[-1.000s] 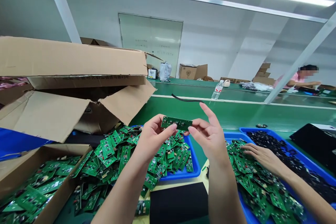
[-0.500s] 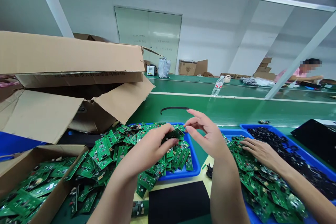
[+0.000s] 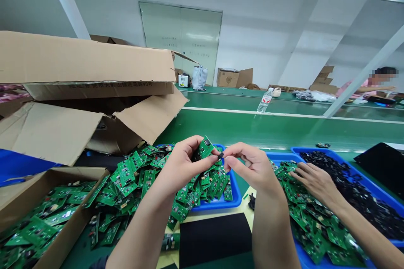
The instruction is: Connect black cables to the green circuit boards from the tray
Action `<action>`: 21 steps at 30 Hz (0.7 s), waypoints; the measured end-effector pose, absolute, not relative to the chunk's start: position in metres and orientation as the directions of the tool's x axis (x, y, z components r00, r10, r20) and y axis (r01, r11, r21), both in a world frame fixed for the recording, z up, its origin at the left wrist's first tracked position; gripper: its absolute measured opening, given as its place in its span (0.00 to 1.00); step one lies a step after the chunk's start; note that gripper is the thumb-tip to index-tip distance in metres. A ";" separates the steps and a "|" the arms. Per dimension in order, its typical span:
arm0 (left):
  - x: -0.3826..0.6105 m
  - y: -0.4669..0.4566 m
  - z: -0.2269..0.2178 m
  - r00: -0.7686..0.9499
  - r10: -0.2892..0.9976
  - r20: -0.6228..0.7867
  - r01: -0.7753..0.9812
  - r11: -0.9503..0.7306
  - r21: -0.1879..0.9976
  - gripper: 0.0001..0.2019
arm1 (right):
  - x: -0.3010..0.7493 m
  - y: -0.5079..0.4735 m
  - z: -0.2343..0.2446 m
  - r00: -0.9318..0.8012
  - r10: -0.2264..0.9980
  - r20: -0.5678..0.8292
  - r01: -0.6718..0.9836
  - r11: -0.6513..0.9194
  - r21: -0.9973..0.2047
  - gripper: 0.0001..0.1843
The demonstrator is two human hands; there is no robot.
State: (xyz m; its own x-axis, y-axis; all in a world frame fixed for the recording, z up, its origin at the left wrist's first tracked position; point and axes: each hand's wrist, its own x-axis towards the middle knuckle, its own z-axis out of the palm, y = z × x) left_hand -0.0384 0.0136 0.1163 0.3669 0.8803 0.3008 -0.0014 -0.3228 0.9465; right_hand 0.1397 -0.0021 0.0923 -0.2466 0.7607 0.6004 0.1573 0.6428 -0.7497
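Note:
My left hand (image 3: 183,159) is closed on a green circuit board (image 3: 205,147), its thumb across the lower edge and the board tilted upward. At the board's right corner a small black strip (image 3: 220,156) shows between my two hands. My right hand (image 3: 252,166) pinches the end of that strip between thumb and forefinger; most of the strip is hidden. Beneath both hands, a blue tray (image 3: 235,199) is heaped with green circuit boards, which spill over to the left. A black mat (image 3: 216,237) lies in front of the tray.
A co-worker's hand (image 3: 318,183) reaches into a second blue tray (image 3: 280,157) of boards at right. Beyond it stands a tray of black parts (image 3: 350,189). Cardboard boxes (image 3: 85,61) crowd the left, and a water bottle (image 3: 265,101) stands behind.
My right hand has brought the black strip down to the board, and the strip no longer extends into the air. My left hand has raised the board and turned it more upright.

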 end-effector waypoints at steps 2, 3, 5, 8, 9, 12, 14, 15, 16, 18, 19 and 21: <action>-0.037 0.014 0.117 0.375 0.884 0.278 -0.023 -0.291 0.956 0.06 | 0.139 -0.002 0.093 -0.245 0.760 0.602 0.176 0.646 -0.743 0.06; -0.037 0.013 0.117 0.371 0.887 0.274 -0.033 -0.282 0.959 0.06 | 0.139 -0.001 0.094 -0.240 0.756 0.609 0.195 0.653 -0.732 0.06; -0.037 0.013 0.117 0.361 0.891 0.276 -0.050 -0.277 0.960 0.07 | 0.138 0.000 0.095 -0.237 0.721 0.651 0.251 0.693 -0.676 0.07; -0.038 0.012 0.118 0.361 0.895 0.261 -0.062 -0.257 0.965 0.08 | 0.136 0.004 0.095 -0.254 0.586 0.769 0.340 0.799 -0.496 0.08; -0.038 0.011 0.118 0.367 0.896 0.249 -0.073 -0.239 0.968 0.09 | 0.136 0.006 0.094 -0.254 0.535 0.805 0.370 0.823 -0.430 0.08; -0.041 0.011 0.118 0.444 0.876 0.187 -0.118 -0.150 0.982 0.10 | 0.137 0.014 0.090 -0.200 0.441 0.875 0.497 0.816 -0.297 0.09; -0.042 0.012 0.117 0.472 0.865 0.170 -0.146 -0.114 0.983 0.10 | 0.140 0.019 0.087 -0.163 0.450 0.878 0.552 0.779 -0.297 0.09; -0.042 0.013 0.116 0.457 0.872 0.178 -0.161 -0.116 0.980 0.10 | 0.142 0.020 0.087 -0.148 0.477 0.866 0.552 0.766 -0.328 0.09; -0.041 0.013 0.116 0.426 0.884 0.193 -0.178 -0.127 0.976 0.10 | 0.143 0.021 0.087 -0.141 0.517 0.844 0.533 0.758 -0.375 0.08; -0.040 0.015 0.114 0.356 0.907 0.225 -0.220 -0.153 0.964 0.10 | 0.142 0.019 0.088 -0.160 0.602 0.782 0.453 0.749 -0.484 0.07; -0.038 0.015 0.114 0.333 0.913 0.237 -0.242 -0.160 0.957 0.10 | 0.141 0.016 0.089 -0.185 0.636 0.749 0.404 0.744 -0.532 0.06; -0.036 0.015 0.113 0.309 0.916 0.256 -0.293 -0.164 0.942 0.10 | 0.135 0.011 0.092 -0.255 0.685 0.683 0.309 0.726 -0.614 0.06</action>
